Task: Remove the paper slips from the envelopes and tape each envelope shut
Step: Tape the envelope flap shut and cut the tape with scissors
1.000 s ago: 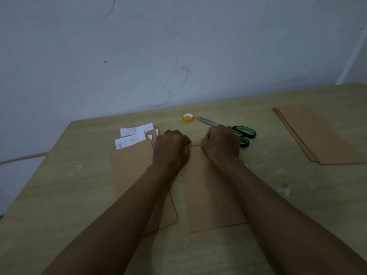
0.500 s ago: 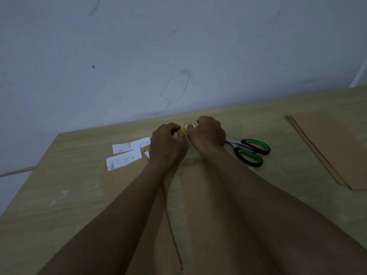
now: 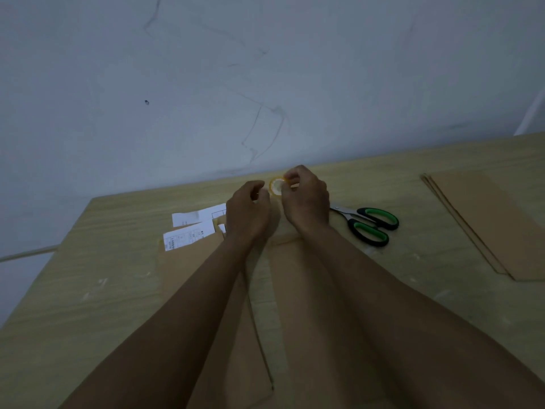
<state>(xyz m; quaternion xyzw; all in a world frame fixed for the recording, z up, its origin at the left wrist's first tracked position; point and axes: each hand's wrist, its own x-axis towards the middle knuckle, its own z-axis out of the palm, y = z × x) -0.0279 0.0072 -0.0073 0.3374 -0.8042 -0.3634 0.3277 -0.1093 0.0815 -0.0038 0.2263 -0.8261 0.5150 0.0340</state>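
Your hands have left the envelope (image 3: 298, 290) mid-desk and gone to the far edge, where your right hand (image 3: 306, 199) pinches the tape roll (image 3: 276, 185) and your left hand (image 3: 249, 215) curls beside it, gripping nothing visible: taping probably comes next.

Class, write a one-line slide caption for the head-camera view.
Right hand lifts the tape roll beyond a brown envelope; left hand alongside, scissors nearby.
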